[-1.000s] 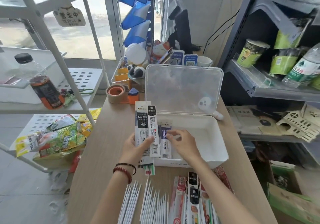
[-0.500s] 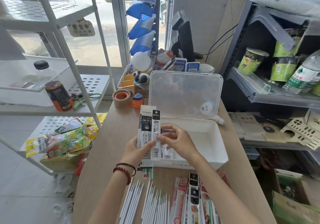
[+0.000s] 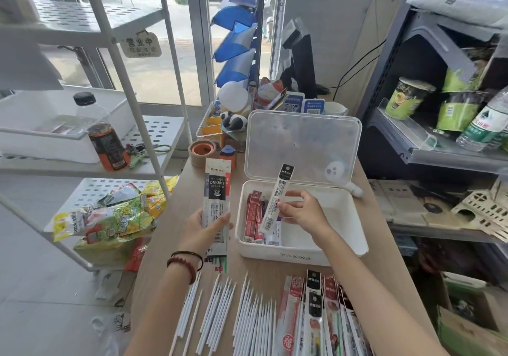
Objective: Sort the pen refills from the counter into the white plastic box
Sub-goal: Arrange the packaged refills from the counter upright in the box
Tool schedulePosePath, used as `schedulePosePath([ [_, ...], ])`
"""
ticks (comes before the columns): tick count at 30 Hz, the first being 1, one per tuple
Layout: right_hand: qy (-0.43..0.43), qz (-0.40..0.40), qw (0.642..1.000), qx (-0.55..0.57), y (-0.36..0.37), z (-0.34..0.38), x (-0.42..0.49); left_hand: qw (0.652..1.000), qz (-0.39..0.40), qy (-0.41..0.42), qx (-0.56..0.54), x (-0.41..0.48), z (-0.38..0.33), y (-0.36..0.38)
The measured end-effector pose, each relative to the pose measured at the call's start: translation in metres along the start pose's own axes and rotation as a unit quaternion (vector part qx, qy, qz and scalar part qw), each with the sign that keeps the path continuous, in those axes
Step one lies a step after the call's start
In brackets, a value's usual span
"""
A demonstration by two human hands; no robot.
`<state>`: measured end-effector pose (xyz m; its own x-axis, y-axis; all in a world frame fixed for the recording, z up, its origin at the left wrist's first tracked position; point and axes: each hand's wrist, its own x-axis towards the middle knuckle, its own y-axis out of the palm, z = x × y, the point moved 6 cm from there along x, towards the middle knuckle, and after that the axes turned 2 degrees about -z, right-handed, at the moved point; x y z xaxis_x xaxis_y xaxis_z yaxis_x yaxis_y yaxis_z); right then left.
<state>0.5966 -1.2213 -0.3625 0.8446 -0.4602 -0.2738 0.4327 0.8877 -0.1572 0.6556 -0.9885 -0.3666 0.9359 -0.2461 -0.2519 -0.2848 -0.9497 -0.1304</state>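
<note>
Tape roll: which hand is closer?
Left. The left hand is straight on the person's side of the tape roll; the right hand is farther right, over the box.

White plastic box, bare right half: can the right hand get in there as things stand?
Probably yes. The translucent lid stands open, the right hand is over the white plastic box, pinching a black-topped white refill pack, and the red refill packs lie only along its left side.

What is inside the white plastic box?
In the white plastic box, red refill packs lie at the left; the held pack in the right hand partly hides others.
</note>
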Motion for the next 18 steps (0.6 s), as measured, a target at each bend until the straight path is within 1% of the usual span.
schedulePosePath([
  [3, 0.002, 0.027, 0.998, -0.057, 0.013, -0.003, 0.003, 1.000, 0.008, -0.006, 0.004, -0.005, 0.002, 0.004],
  [5, -0.007, 0.026, 0.996, -0.084, 0.019, -0.004, 0.003, 1.000, 0.007, -0.008, 0.000, -0.008, 0.004, 0.005],
  [9, -0.024, -0.038, 0.994, -0.100, 0.002, -0.005, 0.005, 1.000, 0.022, 0.002, -0.010, -0.011, -0.001, 0.013],
  [12, -0.019, -0.061, 0.988, -0.139, -0.023, -0.013, 0.007, 0.999, 0.038, 0.016, 0.004, -0.015, -0.012, 0.029],
  [18, 0.031, -0.017, 0.974, -0.222, -0.039, -0.037, 0.006, 0.998, 0.054, 0.013, 0.018, -0.014, -0.014, 0.060],
])
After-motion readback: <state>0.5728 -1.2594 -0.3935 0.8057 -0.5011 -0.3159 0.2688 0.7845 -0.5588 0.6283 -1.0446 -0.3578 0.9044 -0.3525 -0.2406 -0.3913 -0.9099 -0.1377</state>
